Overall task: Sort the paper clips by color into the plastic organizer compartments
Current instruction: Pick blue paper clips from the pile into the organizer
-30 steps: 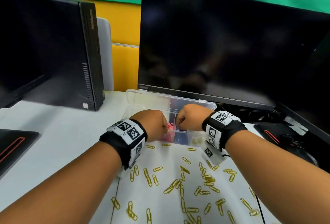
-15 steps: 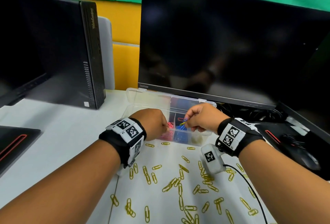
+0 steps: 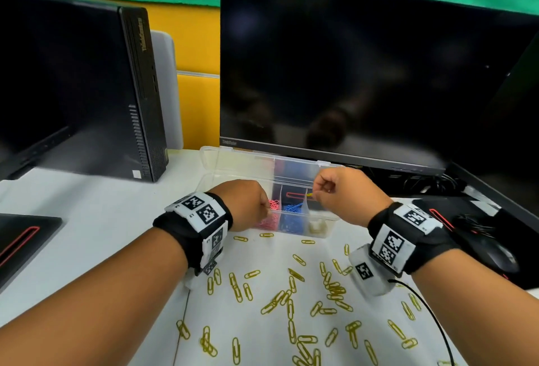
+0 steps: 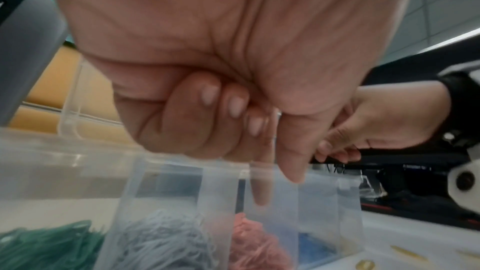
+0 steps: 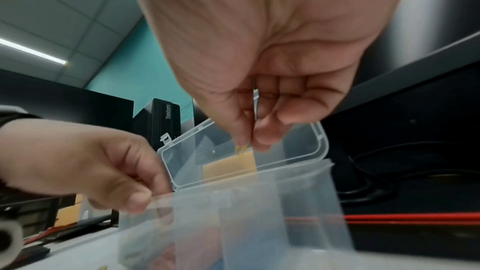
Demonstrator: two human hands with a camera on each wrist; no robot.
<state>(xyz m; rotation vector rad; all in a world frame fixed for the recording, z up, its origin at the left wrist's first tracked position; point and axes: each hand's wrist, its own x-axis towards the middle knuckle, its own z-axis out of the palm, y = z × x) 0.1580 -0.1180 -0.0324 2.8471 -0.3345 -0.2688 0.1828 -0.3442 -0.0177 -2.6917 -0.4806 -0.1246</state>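
Note:
A clear plastic organizer (image 3: 320,228) stands with its lid (image 3: 248,161) open, in front of the monitor. Its compartments hold pink clips (image 3: 273,205), blue clips (image 3: 293,208) and, in the left wrist view, green clips (image 4: 46,241). My left hand (image 3: 262,208) pinches the organizer's near wall, thumb outside and index finger inside (image 4: 276,182). My right hand (image 3: 316,193) pinches one yellow paper clip (image 3: 309,195) between thumb and fingertips above the right-hand compartments (image 5: 249,147). Several loose yellow clips (image 3: 291,301) lie on the white table before the box.
A dark monitor (image 3: 350,74) rises right behind the organizer. A black computer tower (image 3: 140,97) stands at the back left. A black mouse (image 3: 493,255) and cables lie to the right, and a thin black cable (image 3: 431,316) trails from my right wrist.
My right hand has drawn away from the left hand, to the right and slightly up, with the yellow clip now showing at its fingertips. My left hand has stayed at the organizer.

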